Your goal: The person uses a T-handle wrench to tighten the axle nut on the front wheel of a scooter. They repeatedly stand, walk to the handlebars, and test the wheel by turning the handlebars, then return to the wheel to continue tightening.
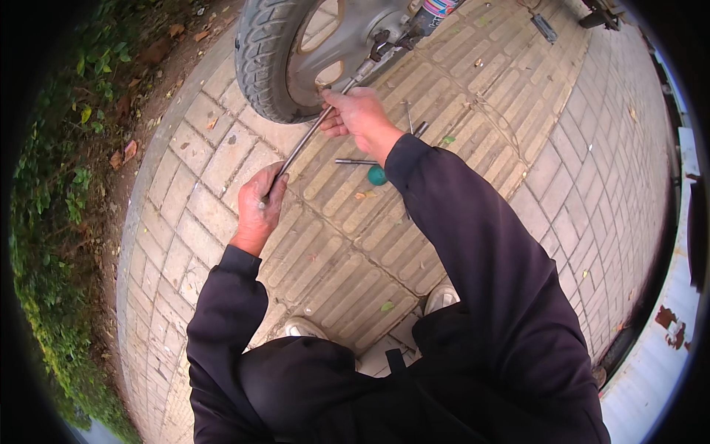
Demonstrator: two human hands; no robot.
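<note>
A long metal wrench bar (302, 143) slants from near my knees up to the axle end (381, 49) of a grey wheel with a black tyre (262, 63). Its far end appears to meet the axle, though the exact fit is too small to tell. My left hand (256, 209) is wrapped round the bar's near end. Farther up, my right hand (362, 120) closes on the same bar with thumb and fingers. On the paving beside my right wrist lie a metal rod tool (355, 161) and a green round object (377, 175); my sleeve partly covers the tool.
A spray can (438, 13) with a colourful label is by the axle. Hedge plants (81, 177) line the left beyond a kerb. At the far right are a small dark block (545, 28) and a pale, rusted metal panel (665, 348). My shoes (442, 297) stand on ribbed paving.
</note>
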